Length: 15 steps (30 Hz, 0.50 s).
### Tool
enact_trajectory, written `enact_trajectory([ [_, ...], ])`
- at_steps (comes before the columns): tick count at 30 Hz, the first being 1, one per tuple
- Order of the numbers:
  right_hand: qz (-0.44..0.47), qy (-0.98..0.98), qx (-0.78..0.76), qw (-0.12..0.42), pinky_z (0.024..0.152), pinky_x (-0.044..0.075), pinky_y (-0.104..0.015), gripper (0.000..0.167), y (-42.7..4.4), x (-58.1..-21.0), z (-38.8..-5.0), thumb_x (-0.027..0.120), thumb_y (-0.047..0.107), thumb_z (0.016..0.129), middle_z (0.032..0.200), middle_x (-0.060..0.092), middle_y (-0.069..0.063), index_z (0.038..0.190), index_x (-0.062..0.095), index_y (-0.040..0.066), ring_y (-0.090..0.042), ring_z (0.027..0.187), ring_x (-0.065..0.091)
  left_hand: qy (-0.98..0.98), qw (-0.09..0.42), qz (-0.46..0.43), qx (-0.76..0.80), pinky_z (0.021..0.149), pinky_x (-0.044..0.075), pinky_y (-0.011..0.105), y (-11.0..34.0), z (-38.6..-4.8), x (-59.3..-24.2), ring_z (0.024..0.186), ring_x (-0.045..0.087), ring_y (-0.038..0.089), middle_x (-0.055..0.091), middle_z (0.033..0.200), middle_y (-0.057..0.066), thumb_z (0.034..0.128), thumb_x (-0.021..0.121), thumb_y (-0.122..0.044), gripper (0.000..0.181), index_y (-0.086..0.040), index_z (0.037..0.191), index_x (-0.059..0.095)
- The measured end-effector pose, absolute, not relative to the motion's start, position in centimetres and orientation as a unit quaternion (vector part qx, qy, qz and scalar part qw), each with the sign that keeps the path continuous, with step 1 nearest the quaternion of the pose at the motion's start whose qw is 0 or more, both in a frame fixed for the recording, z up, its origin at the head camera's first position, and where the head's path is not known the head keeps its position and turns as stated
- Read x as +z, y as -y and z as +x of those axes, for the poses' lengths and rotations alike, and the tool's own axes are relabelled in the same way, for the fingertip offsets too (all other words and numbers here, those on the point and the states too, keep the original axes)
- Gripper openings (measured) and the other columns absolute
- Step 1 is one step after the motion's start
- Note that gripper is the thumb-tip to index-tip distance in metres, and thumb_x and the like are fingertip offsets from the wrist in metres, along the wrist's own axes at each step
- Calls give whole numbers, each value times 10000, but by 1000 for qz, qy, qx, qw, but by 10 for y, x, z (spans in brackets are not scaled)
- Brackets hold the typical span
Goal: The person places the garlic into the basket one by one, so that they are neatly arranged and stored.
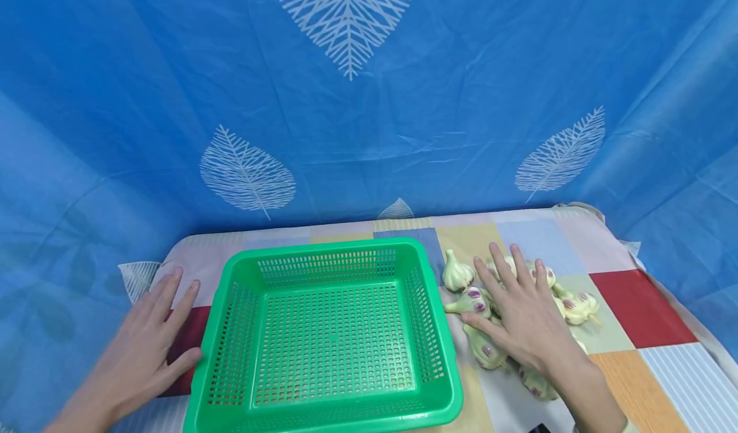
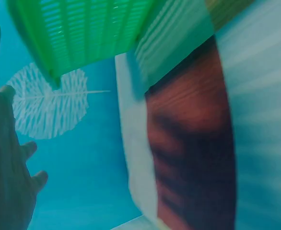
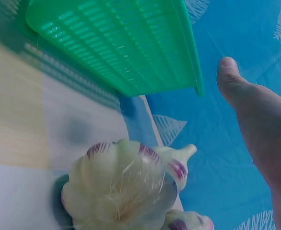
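A green plastic basket [image 1: 334, 337] with slotted walls and a perforated floor stands on the table, nothing inside it. Several garlic bulbs [image 1: 474, 302], white with purple streaks, lie heaped to its right. Over the heap my right hand [image 1: 524, 311] is spread flat, fingers straight, hiding part of the garlic; whether it touches any bulb I cannot tell. In the right wrist view one garlic bulb [image 3: 116, 187] shows its root end, below the thumb. To the basket's left is my left hand [image 1: 144, 343], fingers extended and holding nothing, its thumb close to the rim.
A patchwork-patterned cloth [image 1: 628, 305] covers the table. Blue curtain [image 1: 403, 132] with white leaf prints hangs behind and at both sides. A small black object [image 1: 539, 428] peeks in at the bottom edge, near the right forearm.
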State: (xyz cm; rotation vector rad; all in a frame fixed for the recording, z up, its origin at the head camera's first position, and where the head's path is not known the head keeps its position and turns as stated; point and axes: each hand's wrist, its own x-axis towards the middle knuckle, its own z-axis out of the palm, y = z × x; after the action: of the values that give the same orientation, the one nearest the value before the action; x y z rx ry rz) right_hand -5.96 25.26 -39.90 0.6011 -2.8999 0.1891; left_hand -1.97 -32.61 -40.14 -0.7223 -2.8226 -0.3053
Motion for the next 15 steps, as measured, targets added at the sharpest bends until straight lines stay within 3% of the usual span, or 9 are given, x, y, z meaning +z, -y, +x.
enact_trajectory([
  [4,191,976,73,76,1148,-82,-638,906,-258,-400,-59,583,645,919,1688,32,-122,1583,323,86,-389,1522,-67,945,92,-256,-182,1206,-58,391,320,-22,-415,1539,-22,205,4,1689,125,953,627,-517,929,-94,1625,145],
  [8,169,979,96,63,1145,-109,-627,911,-269,-400,-58,593,616,928,1680,53,-166,1592,288,71,-404,1518,-69,931,48,-239,-270,1199,-22,530,308,-21,-423,1534,-38,173,-10,1691,108,958,646,-410,906,-114,1630,117],
  [12,148,977,142,66,1156,-94,-612,918,-289,-403,-55,638,543,933,1663,92,-218,1597,246,46,-415,1518,-41,915,35,-255,-312,1199,57,313,302,-24,-428,1522,42,165,89,1679,113,869,734,-243,908,-111,1614,230],
  [15,131,969,195,78,1173,-46,-599,910,-306,-406,-49,695,444,928,1655,126,-228,1598,233,37,-422,1518,21,904,34,-274,-328,1098,111,114,301,-27,-429,1504,107,164,157,1661,118,832,766,-157,861,-112,1579,339],
])
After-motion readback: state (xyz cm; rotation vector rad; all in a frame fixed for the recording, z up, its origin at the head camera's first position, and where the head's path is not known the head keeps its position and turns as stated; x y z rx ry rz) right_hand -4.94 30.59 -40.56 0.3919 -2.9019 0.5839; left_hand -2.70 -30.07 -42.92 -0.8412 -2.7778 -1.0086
